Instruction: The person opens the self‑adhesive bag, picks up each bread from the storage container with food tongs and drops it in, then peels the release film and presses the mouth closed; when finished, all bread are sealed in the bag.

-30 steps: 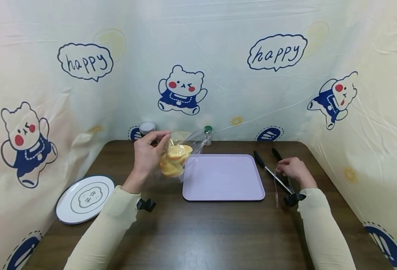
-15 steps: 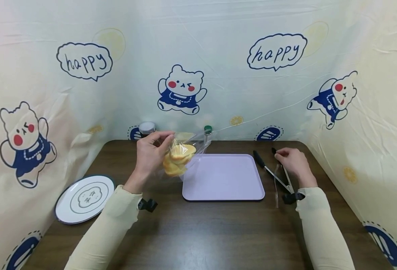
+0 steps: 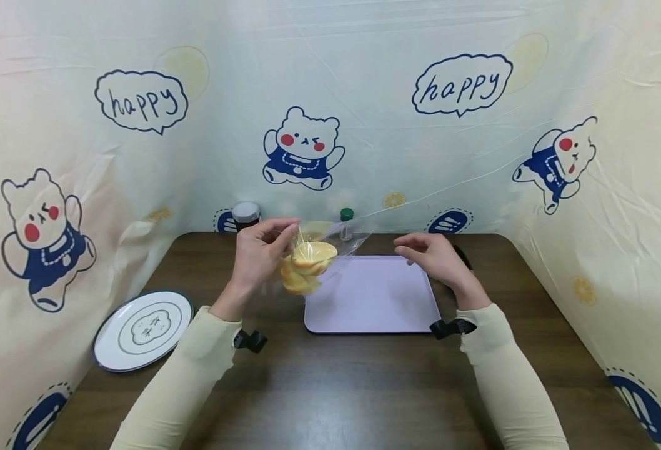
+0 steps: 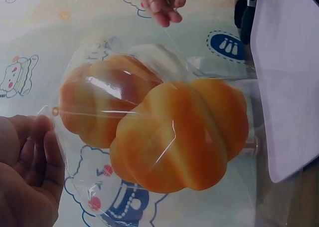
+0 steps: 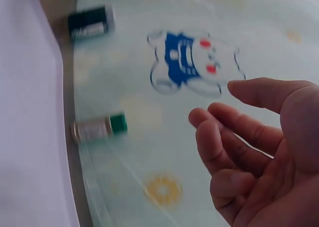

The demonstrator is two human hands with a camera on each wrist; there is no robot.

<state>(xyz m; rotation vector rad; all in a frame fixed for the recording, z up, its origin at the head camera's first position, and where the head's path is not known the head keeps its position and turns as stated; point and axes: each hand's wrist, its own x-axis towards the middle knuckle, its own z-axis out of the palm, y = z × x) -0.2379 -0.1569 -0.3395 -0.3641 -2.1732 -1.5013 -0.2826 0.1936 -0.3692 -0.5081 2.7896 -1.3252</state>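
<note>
My left hand [image 3: 260, 253] pinches the edge of a clear plastic bag [image 3: 358, 240] between thumb and fingers. Golden-brown bread rolls [image 4: 172, 137] sit inside the bag, held up beside the left end of a lilac tray [image 3: 372, 306]. In the left wrist view the bag hangs to the right of that hand's fingers [image 4: 52, 149]. Above the tray's back right corner is my right hand [image 3: 440, 259], its fingers loosely bent with nothing between them. The right wrist view shows a gap between thumb and fingertips [image 5: 199, 118]. Tongs [image 3: 462, 255] lie mostly hidden behind the right hand.
A white plate with a dark rim [image 3: 122, 340] lies at the table's left. Along the back edge stand a dark jar with a pale lid [image 3: 246, 215] and a small green-capped bottle [image 5: 97, 128]. A printed curtain [image 3: 387, 144] closes off the back and sides.
My right hand has left the tongs and moved left, over the tray's back right corner. My left hand has shifted slightly right with the bag of bread rolls.
</note>
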